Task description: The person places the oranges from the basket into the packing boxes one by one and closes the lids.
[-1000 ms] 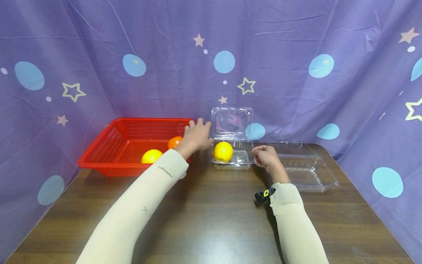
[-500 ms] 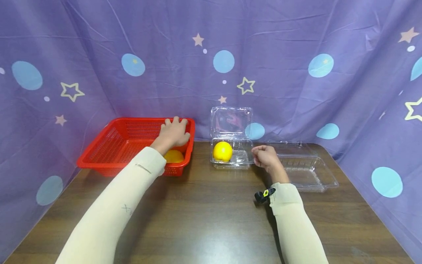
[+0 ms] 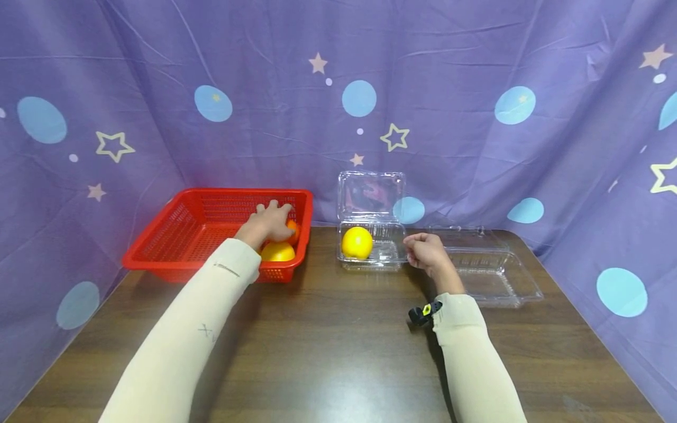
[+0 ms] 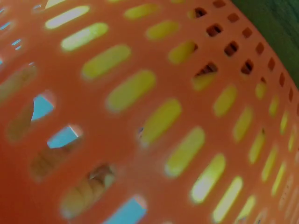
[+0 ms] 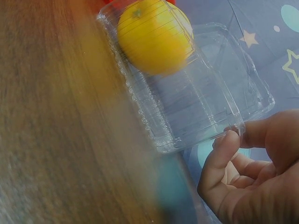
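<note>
In the head view my left hand (image 3: 268,223) is inside the red plastic basket (image 3: 211,273), fingers spread beside an orange-red round fruit (image 3: 293,233). Just below that hand lies a yellow round fruit (image 3: 278,252). The left wrist view looks through the basket's slotted wall (image 4: 154,186), with yellow fruit and part of a finger behind it. My right hand (image 5: 252,177) pinches the near right corner of a clear plastic clamshell box (image 3: 390,249) between thumb and finger. The box's lid (image 3: 372,197) stands raised, and another yellow round fruit (image 3: 357,243) sits in its left half.
A second clear plastic box (image 3: 486,276) lies with its lid up to the right, partly behind my right arm. Both boxes and the basket stand on a brown wooden table (image 3: 338,341). A purple patterned curtain (image 3: 449,147) hangs close behind them.
My left hand has moved left from beside the clear box into the basket, then lower among the fruit. The yellow fruit in the basket has shifted right. The right hand keeps its pinch.
</note>
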Motion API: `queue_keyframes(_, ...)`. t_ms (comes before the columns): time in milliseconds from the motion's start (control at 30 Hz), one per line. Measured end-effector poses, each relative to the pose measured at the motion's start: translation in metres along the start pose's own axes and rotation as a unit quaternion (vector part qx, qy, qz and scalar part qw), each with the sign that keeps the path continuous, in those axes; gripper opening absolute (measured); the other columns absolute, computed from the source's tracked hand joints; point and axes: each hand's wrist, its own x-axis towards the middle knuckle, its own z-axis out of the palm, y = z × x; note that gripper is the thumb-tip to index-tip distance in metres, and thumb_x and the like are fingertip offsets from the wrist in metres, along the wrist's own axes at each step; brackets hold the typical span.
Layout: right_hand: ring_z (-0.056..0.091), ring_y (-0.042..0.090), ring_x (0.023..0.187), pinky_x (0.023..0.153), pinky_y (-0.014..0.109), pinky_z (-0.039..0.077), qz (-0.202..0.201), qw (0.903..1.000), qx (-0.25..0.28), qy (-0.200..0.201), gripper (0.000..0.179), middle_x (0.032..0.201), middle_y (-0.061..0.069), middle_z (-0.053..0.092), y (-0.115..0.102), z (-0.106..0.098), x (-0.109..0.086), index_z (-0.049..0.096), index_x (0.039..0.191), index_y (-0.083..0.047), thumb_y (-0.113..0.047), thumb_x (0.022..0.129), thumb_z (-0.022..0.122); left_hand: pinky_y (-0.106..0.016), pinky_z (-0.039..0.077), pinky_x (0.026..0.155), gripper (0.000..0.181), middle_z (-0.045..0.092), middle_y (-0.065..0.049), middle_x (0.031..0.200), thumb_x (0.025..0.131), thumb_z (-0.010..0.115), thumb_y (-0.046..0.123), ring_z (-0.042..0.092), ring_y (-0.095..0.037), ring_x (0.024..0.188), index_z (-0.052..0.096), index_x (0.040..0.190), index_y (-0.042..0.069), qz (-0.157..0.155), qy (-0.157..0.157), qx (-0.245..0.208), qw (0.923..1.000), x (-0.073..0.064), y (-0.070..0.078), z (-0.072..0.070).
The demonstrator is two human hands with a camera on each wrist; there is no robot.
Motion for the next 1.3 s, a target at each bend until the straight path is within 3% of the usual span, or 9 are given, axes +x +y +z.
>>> queue_keyframes(267,0.049,0.008,0.056,0.051,0.019,0.046,-0.001,1.0000,0.004,-0.002,0.017,0.076,0.002,0.054,0.001,-0.001,0.000,0.055,0.114,0.009,-0.002,0.102,0.051,-0.070,0.041,0.099,0.078,0.023,-0.029,0.157,0.089,0.066,0.025,0.025,-0.055,0.134,0.033,0.159,0.010,-0.001,-0.040,-0.007,0.9992,0.004,0.000,0.008)
queue_keyframes(567,0.050,0.008,0.055,0.051,0.019,0.046,-0.002,1.0000,0.008,-0.002,0.011,0.074,0.001,0.053,0.002,0.001,0.000,0.057,0.108,0.005,-0.001,0.102,0.051,-0.068,0.044,0.095,0.076,0.029,-0.027,0.149,0.087,0.068,0.023,0.029,-0.053,0.131,0.038,0.156,0.013,-0.014,-0.049,-0.011,0.9986,0.006,0.001,0.015)
queue_keyframes(800,0.049,0.007,0.055,0.051,0.019,0.046,-0.003,1.0000,0.007,0.002,0.018,0.076,0.002,0.054,0.002,0.000,0.001,0.056,0.115,0.010,-0.001,0.102,0.051,-0.068,0.042,0.097,0.076,0.031,-0.026,0.149,0.086,0.068,0.022,0.030,-0.053,0.132,0.039,0.155,0.013,-0.018,-0.055,-0.011,0.9983,0.005,0.004,0.014)
queue_keyframes(1100,0.049,0.007,0.056,0.050,0.019,0.046,-0.005,0.9999,0.010,-0.001,0.011,0.076,0.001,0.054,0.002,0.000,0.003,0.057,0.108,0.006,-0.001,0.101,0.052,-0.071,0.041,0.098,0.071,0.030,-0.029,0.148,0.088,0.067,0.017,0.025,-0.060,0.135,0.041,0.153,0.008,-0.008,-0.033,-0.014,0.9993,0.004,0.004,0.014)
queue_keyframes(1300,0.049,0.008,0.056,0.051,0.019,0.046,-0.003,1.0000,0.008,-0.001,0.011,0.076,0.001,0.054,0.003,0.000,0.004,0.056,0.109,0.006,-0.001,0.101,0.052,-0.067,0.043,0.097,0.069,0.031,-0.029,0.145,0.089,0.069,0.020,0.029,-0.057,0.130,0.042,0.151,0.008,-0.008,-0.010,-0.007,0.9999,0.004,0.004,0.015)
